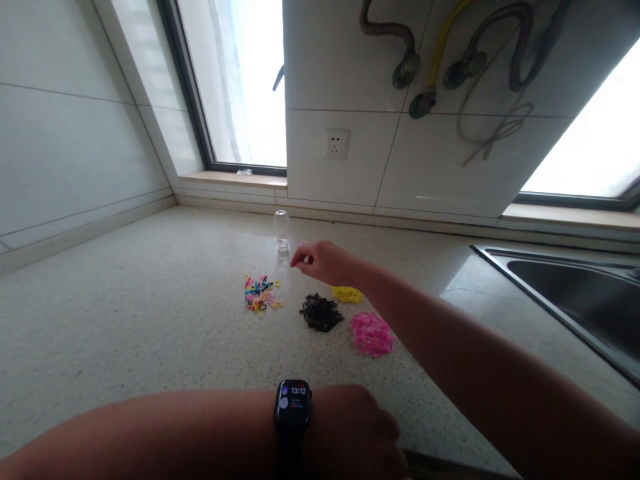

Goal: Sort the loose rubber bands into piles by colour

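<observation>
a: wall fixtures?
b: white socket [337, 144] on the tiled wall [340, 183]; up and to its right, a corrugated hose [386, 29], a yellow pipe [439, 50] and a looped pale cord [493, 141].
a: far right?
b: metal sink [590, 300]; bright window [595, 127] beyond it.

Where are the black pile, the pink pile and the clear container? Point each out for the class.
Black pile [321, 314]: head view, middle of the heap.
Pink pile [373, 334]: head view, middle of the heap.
Clear container [281, 231]: head view, middle of its side.
</observation>
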Demonstrator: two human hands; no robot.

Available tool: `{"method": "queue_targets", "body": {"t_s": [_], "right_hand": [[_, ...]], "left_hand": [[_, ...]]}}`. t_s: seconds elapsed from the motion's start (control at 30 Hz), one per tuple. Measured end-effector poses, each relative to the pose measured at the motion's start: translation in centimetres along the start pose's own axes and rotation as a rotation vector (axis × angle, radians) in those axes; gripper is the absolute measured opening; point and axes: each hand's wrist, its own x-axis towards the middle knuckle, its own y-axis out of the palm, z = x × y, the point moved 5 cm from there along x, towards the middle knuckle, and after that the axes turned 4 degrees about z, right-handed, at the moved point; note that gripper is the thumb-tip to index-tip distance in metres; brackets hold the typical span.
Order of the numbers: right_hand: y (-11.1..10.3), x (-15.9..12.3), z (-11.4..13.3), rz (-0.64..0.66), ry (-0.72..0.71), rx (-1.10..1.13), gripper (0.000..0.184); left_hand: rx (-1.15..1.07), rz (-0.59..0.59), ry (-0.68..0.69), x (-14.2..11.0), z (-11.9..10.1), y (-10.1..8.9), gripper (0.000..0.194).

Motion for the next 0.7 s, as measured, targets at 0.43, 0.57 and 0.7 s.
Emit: {"method": "queue_targets", "body": {"t_s": [0.43,0.57,0.7], "right_hand": [[6.3,5.7,0.3,0.230,-0.110,-0.303,0.022],[7.2,6.2,0.4,0.271,-0.109,-0.352,0.023],[7.5,6.4,0.3,0.242,-0.123,-0.371,0.021]], "left_hand": [[-0.021,0.007,0.025,0.0,0.0,-0.6,0.003],[-0.028,0.017,0.031,0.1,0.0,-0.7,0.004],[-0.026,0.034,0.027,0.3,0.0,-1.0,0.003]]}}
